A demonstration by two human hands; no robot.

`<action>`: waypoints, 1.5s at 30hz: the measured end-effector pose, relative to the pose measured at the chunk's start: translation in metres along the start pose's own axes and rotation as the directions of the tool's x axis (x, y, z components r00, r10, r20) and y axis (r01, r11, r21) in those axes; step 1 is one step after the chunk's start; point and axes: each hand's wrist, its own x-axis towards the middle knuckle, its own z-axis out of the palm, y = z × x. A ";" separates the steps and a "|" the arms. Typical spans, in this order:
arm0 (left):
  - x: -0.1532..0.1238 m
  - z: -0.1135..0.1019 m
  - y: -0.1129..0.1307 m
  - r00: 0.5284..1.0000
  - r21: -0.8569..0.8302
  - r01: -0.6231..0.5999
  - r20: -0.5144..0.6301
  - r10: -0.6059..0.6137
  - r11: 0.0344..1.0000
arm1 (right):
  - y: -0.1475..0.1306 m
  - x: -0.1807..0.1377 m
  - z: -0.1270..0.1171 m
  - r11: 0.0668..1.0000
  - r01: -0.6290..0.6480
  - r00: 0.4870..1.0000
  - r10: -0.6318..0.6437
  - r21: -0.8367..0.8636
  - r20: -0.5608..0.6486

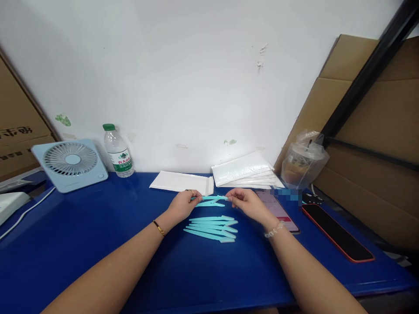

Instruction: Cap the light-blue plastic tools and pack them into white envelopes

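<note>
Left hand (180, 206) and right hand (248, 203) pinch teal razor (211, 198) by opposite ends, likely for control; count held unclear. Loose razors (209, 235) lie heads-right, seemingly for order.

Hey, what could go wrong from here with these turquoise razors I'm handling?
The fingertips of your right hand are close to the head end of the held razor, so an uncovered blade might nick you; I can't tell whether it's covered. Your left hand is near the loose razors on the table, so it could knock them out of line. Your right wrist is right by a phone, which might get nudged.
</note>
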 end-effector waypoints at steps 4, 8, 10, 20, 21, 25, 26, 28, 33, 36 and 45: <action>-0.005 -0.002 0.006 0.993 0.021 -0.081 0.084 0.079 0.996 | -0.003 -0.004 -0.001 1.000 -0.002 0.984 -0.003 0.026 0.179; -0.010 -0.007 0.011 0.966 0.070 -0.177 0.201 0.160 0.982 | 0.003 -0.003 -0.005 0.988 0.072 0.977 -0.042 -0.135 0.209; -0.010 -0.008 0.010 0.975 0.121 -0.181 0.153 0.162 0.976 | 0.009 0.000 -0.007 0.940 0.161 0.987 -0.146 -0.300 0.074; -0.003 0.000 0.002 0.989 0.313 -0.148 0.059 0.137 0.938 | 0.022 0.011 0.004 0.720 0.179 0.980 -0.191 -0.671 0.056; -0.004 0.000 0.002 0.992 0.299 -0.128 0.058 0.116 0.946 | 0.021 0.011 0.005 0.712 0.174 0.980 -0.195 -0.681 0.047; -0.003 -0.002 0.000 0.998 0.218 -0.055 0.050 0.045 0.974 | 0.017 0.008 0.005 0.801 0.174 0.980 -0.196 -0.573 0.023; -0.002 -0.002 -0.001 0.999 0.196 -0.042 0.042 0.035 0.980 | 0.016 0.007 0.004 0.844 0.165 0.983 -0.183 -0.510 0.015; 0.000 -0.002 -0.004 1.000 0.150 -0.024 0.019 0.022 0.988 | 0.013 0.005 -0.001 0.914 0.144 0.989 -0.151 -0.380 0.012; 0.002 -0.002 -0.008 1.000 0.064 -0.005 -0.011 0.005 0.998 | 0.008 0.003 -0.005 0.966 0.128 0.992 -0.126 -0.226 0.022; 0.002 -0.002 -0.007 1.000 0.052 -0.003 -0.009 0.003 0.999 | 0.009 0.004 -0.004 0.971 0.118 0.992 -0.123 -0.209 -0.013; 0.000 0.000 -0.003 1.000 0.027 -0.010 0.001 0.010 1.000 | -0.002 -0.001 0.008 0.979 0.117 0.993 -0.114 -0.166 0.031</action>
